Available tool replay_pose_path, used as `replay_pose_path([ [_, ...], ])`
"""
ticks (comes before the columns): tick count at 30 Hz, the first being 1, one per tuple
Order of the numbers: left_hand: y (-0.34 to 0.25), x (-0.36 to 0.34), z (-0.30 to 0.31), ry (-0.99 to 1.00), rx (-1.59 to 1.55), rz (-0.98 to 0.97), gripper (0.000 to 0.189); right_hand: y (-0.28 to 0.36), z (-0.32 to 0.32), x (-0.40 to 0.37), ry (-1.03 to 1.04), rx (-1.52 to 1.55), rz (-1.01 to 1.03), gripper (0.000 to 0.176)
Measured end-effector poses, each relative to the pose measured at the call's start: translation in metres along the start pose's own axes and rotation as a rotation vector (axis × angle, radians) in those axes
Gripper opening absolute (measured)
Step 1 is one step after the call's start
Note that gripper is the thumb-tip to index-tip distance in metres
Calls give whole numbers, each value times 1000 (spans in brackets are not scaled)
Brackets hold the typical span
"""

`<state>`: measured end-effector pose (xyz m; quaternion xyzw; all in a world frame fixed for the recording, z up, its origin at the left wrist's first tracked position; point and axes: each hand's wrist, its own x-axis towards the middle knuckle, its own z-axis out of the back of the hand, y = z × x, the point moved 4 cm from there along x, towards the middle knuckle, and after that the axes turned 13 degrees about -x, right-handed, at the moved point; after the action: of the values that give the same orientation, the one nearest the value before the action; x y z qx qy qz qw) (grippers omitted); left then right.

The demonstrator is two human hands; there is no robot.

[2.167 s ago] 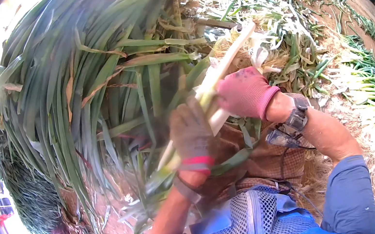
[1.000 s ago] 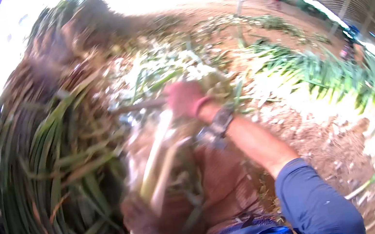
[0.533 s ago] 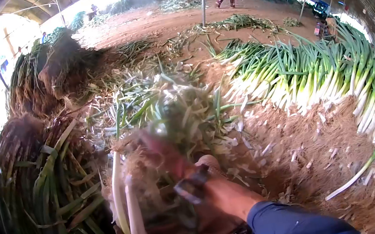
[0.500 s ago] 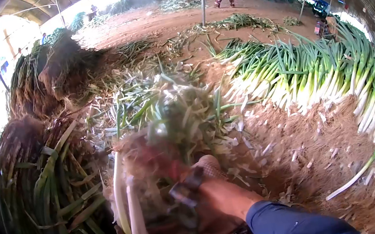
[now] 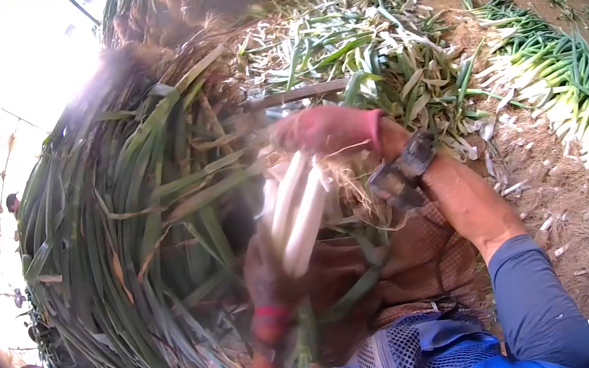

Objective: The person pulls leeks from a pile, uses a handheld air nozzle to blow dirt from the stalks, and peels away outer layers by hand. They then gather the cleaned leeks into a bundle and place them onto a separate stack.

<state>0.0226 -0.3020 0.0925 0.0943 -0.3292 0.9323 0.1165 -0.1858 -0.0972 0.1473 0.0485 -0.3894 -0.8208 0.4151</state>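
Observation:
My left hand [image 5: 268,284], in a dark glove with a red cuff, is closed around a few green onions [image 5: 300,218], their thick white stalks tilted up to the right. At the upper, root end of these stalks is my right hand [image 5: 336,131] in a pinkish-red glove. Its fingers bend over the ends and look closed on them; the fingertips are partly blurred. Thin roots [image 5: 361,189] hang below the right palm. Behind the right fingers lies a straight bar [image 5: 300,94].
A tall heap of untrimmed green onions [image 5: 118,189] rises on the left. Stripped leaves [image 5: 366,49] litter the ground ahead. Cleaned green onions [image 5: 563,80] lie in a row along the right. Root scraps [image 5: 568,210] cover the soil, and brown cloth [image 5: 400,267] covers my lap.
My view has turned left and down. The right hand, blurred before, now shows at the root ends. The left hand still holds the stalks, now tilted more to the right.

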Motion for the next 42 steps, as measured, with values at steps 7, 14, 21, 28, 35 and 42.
replay_pose_path([
  [7,-1,1,-4,-52,-22,-55,129,5,-41,-2,7,106,2,82],
  [14,4,0,2,-69,13,-33,124,2,39,-48,-587,415,-282,62],
  [21,40,3,10,-39,-253,238,101,-37,-36,-105,-326,-74,-436,73],
  [28,57,-1,12,41,-490,381,88,-20,-122,-80,114,-16,-485,55],
  [35,53,2,12,-4,-786,388,89,5,-182,-80,-53,746,-395,35],
  [42,69,-2,12,52,-982,485,94,27,-159,-115,20,1109,-562,30],
])
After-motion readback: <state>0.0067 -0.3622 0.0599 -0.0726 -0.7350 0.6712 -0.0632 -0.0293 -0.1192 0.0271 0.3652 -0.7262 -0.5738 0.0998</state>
